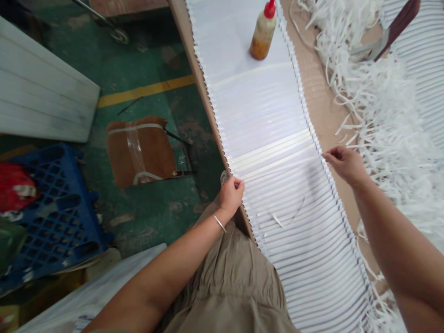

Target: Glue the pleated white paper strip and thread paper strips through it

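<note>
A long white slatted sheet [277,169], built of narrow crosswise strips with knotted-looking side edges, runs along the work table. My left hand [233,195] is closed in a pinch at its left edge. Opposite, my right hand [347,163] pinches at the right edge, with thumb and fingertips together. What lies exactly between the fingertips is too small to make out, though both hands touch the sheet's borders. A short loose white scrap [277,220] rests on the strips nearer to me. Further up stands a clear bottle [262,37] with a red nozzle cap and amber liquid.
Piled white ribbon offcuts [391,106] cover the table's right side, with a dark-handled tool [397,30], perhaps scissors, among them. On the green floor to the left are a brown-seated chair [140,152], a blue plastic pallet [58,203] and a white panel [45,83].
</note>
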Available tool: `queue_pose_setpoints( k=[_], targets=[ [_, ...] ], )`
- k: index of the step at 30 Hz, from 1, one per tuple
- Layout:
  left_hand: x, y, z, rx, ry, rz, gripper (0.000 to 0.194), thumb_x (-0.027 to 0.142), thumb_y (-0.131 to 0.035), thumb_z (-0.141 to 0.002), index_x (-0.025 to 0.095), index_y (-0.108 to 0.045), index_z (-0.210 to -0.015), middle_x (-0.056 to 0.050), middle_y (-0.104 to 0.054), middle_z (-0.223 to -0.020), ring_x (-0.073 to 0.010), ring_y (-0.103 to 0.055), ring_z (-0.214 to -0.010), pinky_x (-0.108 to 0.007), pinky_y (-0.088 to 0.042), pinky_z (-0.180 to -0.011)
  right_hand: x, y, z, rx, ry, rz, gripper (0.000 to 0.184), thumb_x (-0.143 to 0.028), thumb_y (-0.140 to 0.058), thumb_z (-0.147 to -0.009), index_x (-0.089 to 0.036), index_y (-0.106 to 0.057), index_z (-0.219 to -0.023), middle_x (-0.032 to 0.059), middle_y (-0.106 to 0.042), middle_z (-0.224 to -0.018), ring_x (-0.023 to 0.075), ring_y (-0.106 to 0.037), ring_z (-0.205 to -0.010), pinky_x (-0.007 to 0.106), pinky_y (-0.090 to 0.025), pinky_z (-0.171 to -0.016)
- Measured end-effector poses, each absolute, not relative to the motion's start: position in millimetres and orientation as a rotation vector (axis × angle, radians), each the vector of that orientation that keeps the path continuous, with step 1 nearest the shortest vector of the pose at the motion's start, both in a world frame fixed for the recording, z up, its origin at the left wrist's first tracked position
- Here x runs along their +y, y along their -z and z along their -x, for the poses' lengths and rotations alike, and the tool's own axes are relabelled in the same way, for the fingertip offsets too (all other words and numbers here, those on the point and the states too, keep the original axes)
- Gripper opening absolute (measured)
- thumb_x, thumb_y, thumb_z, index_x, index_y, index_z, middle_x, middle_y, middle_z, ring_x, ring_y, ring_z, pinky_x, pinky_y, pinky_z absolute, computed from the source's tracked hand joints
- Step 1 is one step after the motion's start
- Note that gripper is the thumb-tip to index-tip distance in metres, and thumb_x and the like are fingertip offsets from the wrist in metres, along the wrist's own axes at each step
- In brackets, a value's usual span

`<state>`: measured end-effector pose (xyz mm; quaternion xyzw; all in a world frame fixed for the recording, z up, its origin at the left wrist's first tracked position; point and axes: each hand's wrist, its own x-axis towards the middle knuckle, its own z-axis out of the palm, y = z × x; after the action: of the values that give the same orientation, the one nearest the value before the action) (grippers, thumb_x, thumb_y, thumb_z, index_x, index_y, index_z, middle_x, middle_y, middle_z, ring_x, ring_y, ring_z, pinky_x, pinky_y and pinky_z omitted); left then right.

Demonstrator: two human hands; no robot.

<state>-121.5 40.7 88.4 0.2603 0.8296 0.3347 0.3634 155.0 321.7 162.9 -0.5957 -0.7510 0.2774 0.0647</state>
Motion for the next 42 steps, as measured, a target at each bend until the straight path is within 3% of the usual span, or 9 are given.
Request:
queue_pose_setpoints(
  k=[9, 17, 36, 42],
  targets=[
    [43, -93, 121, 2.164, -0.788, -0.7, 0.016, 0.025, -0.06, -0.091, 0.021, -0.059, -0.075, -0.003, -0.07, -0.076, -0.0195, -0.064, -0.074, -0.03, -0.043, -0.071, 335, -144, -150, -2.312, -0.775, 1.769, 0.017, -0.035, -0.065, -0.084, -0.019, -0.068, -0.08, 0.0021, -0.066, -0.066, 0.0154, -0.053, -0.06, 0.029, -0.037, -0.061],
    [44, -96, 122, 2.186, -0.721, -0.76, 0.016, 0.026, -0.06, -0.092, 0.021, -0.06, -0.077, -0.003, -0.07, -0.079, -0.0205, -0.065, -0.076, -0.03, -0.044, -0.073, 341, -129, -142, -2.244, -0.727, 1.774, 0.023, -0.041, -0.067, -0.079, -0.019, -0.066, -0.079, 0.0024, -0.065, -0.067, 0.0162, -0.054, -0.061, 0.031, -0.042, -0.064],
    [48, -95, 123, 2.199, -0.714, -0.822, 0.021, 0.029, -0.061, -0.091, 0.023, -0.054, -0.072, -0.001, -0.063, -0.069, -0.0185, -0.06, -0.067, -0.029, -0.039, -0.065, 336, -102, -127, -2.219, -0.66, 1.867, 0.016, -0.036, -0.063, -0.084, -0.02, -0.064, -0.081, 0.0046, -0.069, -0.077, 0.0198, -0.06, -0.073, 0.033, -0.049, -0.076],
    [41, -91, 129, 2.191, -0.812, -0.797, 0.012, 0.03, -0.063, -0.086, 0.024, -0.053, -0.084, 0.0, -0.062, -0.07, -0.0197, -0.063, -0.068, -0.03, -0.044, -0.067, 354, -98, -152, -2.016, -0.365, 2.1, 0.017, -0.036, -0.055, -0.087, -0.021, -0.062, -0.092, 0.0084, -0.069, -0.089, 0.0242, -0.061, -0.084, 0.04, -0.049, -0.086]
  ],
)
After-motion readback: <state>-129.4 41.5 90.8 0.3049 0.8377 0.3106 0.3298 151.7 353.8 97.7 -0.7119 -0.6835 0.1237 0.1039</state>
